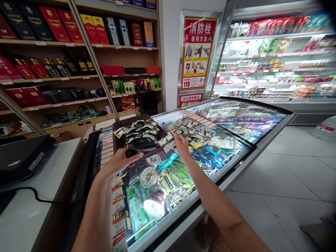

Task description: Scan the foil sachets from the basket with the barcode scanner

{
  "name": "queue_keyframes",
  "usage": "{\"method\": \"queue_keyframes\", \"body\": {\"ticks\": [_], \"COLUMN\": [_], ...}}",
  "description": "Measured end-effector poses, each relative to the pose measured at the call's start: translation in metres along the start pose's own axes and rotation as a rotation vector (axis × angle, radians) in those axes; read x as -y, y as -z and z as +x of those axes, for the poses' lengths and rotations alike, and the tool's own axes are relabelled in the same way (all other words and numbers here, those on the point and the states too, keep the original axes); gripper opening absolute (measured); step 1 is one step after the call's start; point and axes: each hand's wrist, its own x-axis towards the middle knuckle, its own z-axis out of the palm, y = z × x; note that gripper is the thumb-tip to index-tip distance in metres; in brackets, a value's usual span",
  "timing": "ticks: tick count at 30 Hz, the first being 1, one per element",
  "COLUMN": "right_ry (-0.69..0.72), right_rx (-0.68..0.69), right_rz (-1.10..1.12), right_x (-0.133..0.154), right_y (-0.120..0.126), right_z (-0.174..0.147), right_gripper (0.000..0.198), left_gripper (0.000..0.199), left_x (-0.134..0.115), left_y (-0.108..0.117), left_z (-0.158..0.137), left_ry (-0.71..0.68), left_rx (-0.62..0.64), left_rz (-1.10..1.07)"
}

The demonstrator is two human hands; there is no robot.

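Observation:
My left hand [125, 161] is closed around the handle of a black barcode scanner [143, 144], whose head points right. Pinched in the fingers of my right hand [182, 147] is a small snack packet [167, 142] with dark and pale printing, just right of the scanner. A brown woven basket [133, 120] behind the scanner contains many similar packets [143, 130]. More loose packets [195, 132] lie in a pile on the freezer's glass top, beyond my right hand.
The glass-topped chest freezer [223, 197] displays ice cream tubs [149, 177] and bagged ices [175, 176]. At left stands a counter [39, 210] with a black device [23, 157] and a cable [36, 196]. Shelves of boxes [52, 22] and a lit refrigerated display [275, 59] are behind.

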Motion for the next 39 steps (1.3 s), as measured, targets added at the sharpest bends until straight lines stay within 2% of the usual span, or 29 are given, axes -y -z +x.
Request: {"method": "queue_keyframes", "body": {"ticks": [9,14,17,19,24,27,29,35,37,39], "right_ry": [0.034,0.101,0.042,-0.016,-0.061,-0.087,-0.121,-0.150,-0.148,-0.157], "right_rx": [-0.004,-0.007,-0.018,-0.106,-0.444,-0.529,-0.482,-0.162,-0.117,-0.142], "right_rz": [-0.003,-0.144,-0.114,-0.038,0.187,0.349,0.388,0.361,0.343,0.337], "right_x": [-0.008,-0.011,-0.011,-0.012,-0.019,-0.028,-0.035,-0.043,-0.041,-0.038], "right_y": [0.000,0.003,0.008,0.014,0.027,0.028,0.026,0.019,0.018,0.016], "right_z": [0.005,0.010,0.016,0.022,0.041,0.048,0.048,0.036,0.033,0.031], "right_gripper": [0.053,0.053,0.050,0.047,0.034,0.026,0.027,0.021,0.020,0.021], "left_gripper": [0.052,0.053,0.053,0.053,0.054,0.052,0.051,0.052,0.053,0.054], "left_x": [-0.006,-0.004,0.000,0.003,0.002,0.000,-0.001,-0.001,-0.002,-0.001], "left_y": [-0.005,-0.001,0.007,0.012,0.016,0.015,0.014,0.016,0.017,0.019], "left_z": [-0.003,-0.002,-0.001,-0.001,-0.008,-0.013,-0.016,-0.020,-0.020,-0.020], "left_ry": [0.064,0.071,0.073,0.076,0.096,0.060,0.074,0.048,0.057,0.078], "left_rx": [-0.055,-0.084,-0.096,-0.104,-0.101,-0.116,-0.118,-0.101,-0.110,-0.124], "left_rz": [0.023,0.045,0.046,0.044,0.022,0.006,0.005,0.004,-0.005,-0.024]}}
